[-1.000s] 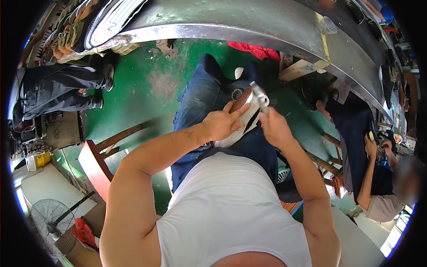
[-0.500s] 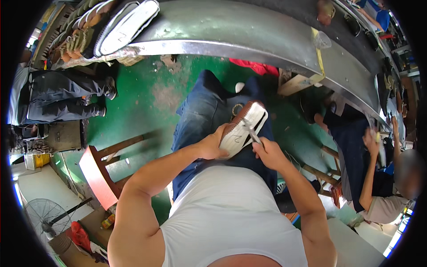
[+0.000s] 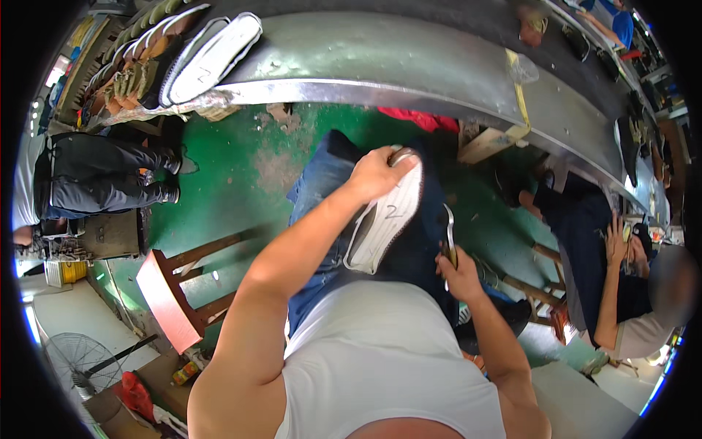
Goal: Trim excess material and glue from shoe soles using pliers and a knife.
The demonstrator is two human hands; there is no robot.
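Note:
My left hand [image 3: 382, 174] is closed round the far end of a shoe [image 3: 386, 212] above my lap. The shoe's white underside faces up, with a dark mark in the middle and stitching along the edge. A little brown shows under my fingers. To the right of the shoe, apart from it, my right hand [image 3: 461, 272] grips a metal hand tool [image 3: 449, 228]. Its shiny curved tip points away from me. Its exact kind is hard to make out. My blue jeans [image 3: 322, 183] lie beneath the shoe.
A long metal-topped bench [image 3: 351, 58] runs across ahead. Another white-bottomed shoe [image 3: 212, 62] lies on it at left, beside a row of shoes. A wooden stool [image 3: 172, 296] stands left, a fan [image 3: 84, 362] lower left. Another person [image 3: 621, 293] sits at right; someone stands at left.
My left hand has moved from the shoe's near end to its far end, and the shoe has turned. The tool in my right hand has come off the shoe and moved right.

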